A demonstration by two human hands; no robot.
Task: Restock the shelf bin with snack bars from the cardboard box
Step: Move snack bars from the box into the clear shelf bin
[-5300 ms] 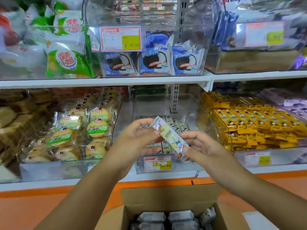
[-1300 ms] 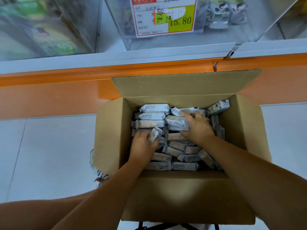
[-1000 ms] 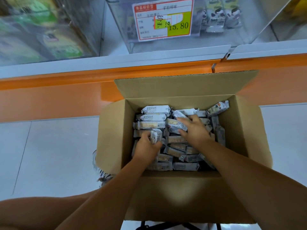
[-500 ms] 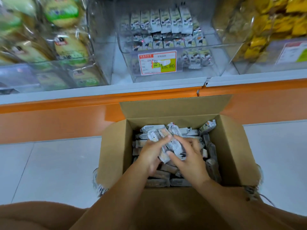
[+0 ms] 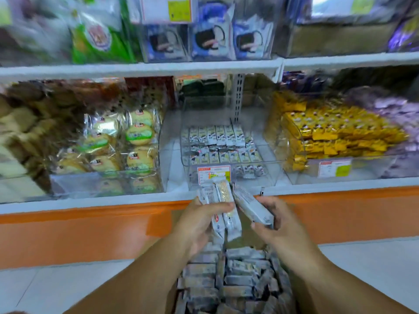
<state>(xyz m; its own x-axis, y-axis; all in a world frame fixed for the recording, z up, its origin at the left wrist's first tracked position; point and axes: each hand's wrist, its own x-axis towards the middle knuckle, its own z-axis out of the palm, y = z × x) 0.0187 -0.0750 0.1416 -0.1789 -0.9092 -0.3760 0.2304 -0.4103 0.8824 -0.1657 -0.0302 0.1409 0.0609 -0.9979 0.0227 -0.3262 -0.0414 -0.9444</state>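
My left hand (image 5: 199,223) grips a few white snack bars (image 5: 223,196) held upright in front of the orange shelf base. My right hand (image 5: 280,225) holds another snack bar (image 5: 251,206), tilted, beside them. Both hands hover above the cardboard box (image 5: 247,241), whose far flap shows between them; several grey-wrapped bars (image 5: 233,282) fill it. The clear shelf bin (image 5: 269,173) with a price tag stands on the lower shelf just beyond the hands, with rows of the same bars (image 5: 217,137) lying at its back.
Left of the bin stands a clear bin of round cakes in green-labelled wrappers (image 5: 136,134). To the right, a bin of yellow packets (image 5: 335,132). The upper shelf (image 5: 158,68) carries blue and green packs. The white tiled floor (image 5: 56,288) lies around the box.
Both hands have lifted out of the box with snack bars and risen towards the shelf bin. The view has tilted up from the box to the shelves.
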